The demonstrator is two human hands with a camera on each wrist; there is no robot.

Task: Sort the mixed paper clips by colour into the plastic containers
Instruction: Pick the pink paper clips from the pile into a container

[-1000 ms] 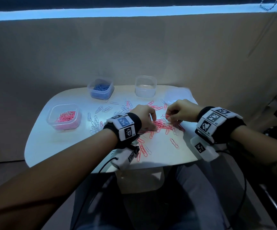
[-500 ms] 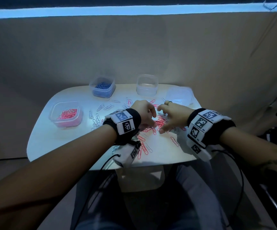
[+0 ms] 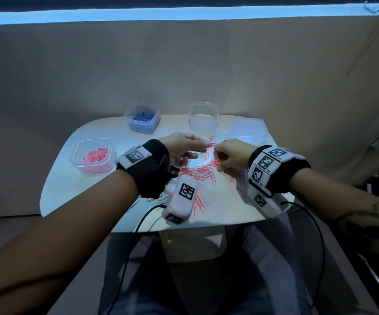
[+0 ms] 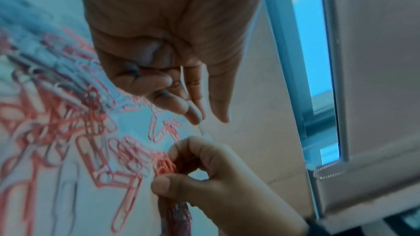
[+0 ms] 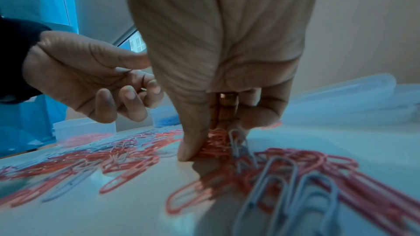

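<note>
A mixed pile of pink and white paper clips (image 3: 203, 171) lies in the middle of the small white table (image 3: 75, 183). My right hand (image 3: 217, 163) pinches a bunch of pink clips (image 5: 216, 143) at the pile, thumb and fingers pressed together, with a white clip (image 5: 236, 137) caught in it. My left hand (image 3: 197, 151) hovers just left of it, turned on its side, fingers loosely curled and holding nothing (image 5: 136, 96). The pink container (image 3: 93, 155) with pink clips stands at the left, the blue one (image 3: 143, 119) at the back.
A clear container (image 3: 203, 115) with nothing visible in it stands at the back centre. Clear lids (image 3: 247, 133) lie at the back right. More white clips (image 5: 284, 186) lie near my right wrist. Cables hang from both wrist cameras over the table's near edge.
My left hand has lifted off the pile and rolled onto its side. My right hand went from spread fingers on the pile to a pinch on a bunch of pink clips.
</note>
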